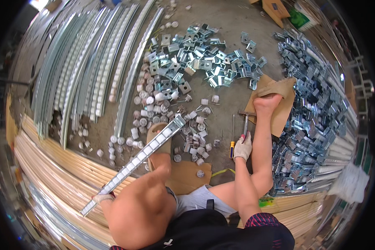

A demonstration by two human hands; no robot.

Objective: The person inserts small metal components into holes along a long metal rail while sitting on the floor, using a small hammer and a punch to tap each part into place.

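Note:
My left hand (104,198), in a light knit glove, is closed around the lower end of a metal roller track (142,156), a long channel lined with white rollers. The track slants up to the right, across my left leg and sandal, its far end over loose rollers. My right hand (243,149), also gloved, grips a hammer (246,123) by its reddish handle, head pointing away from me. Just left of that hand lies a screwdriver (232,148) with a yellow and dark handle. Loose white rollers (153,109) with small pins lie scattered on the floor between my feet.
Finished-looking roller tracks (100,62) lie side by side at the far left. Bent metal brackets (204,58) are heaped ahead, and a larger bracket pile (308,108) borders my right leg. Cardboard (279,118) lies under my right foot. Long tan bars (71,166) run along the left.

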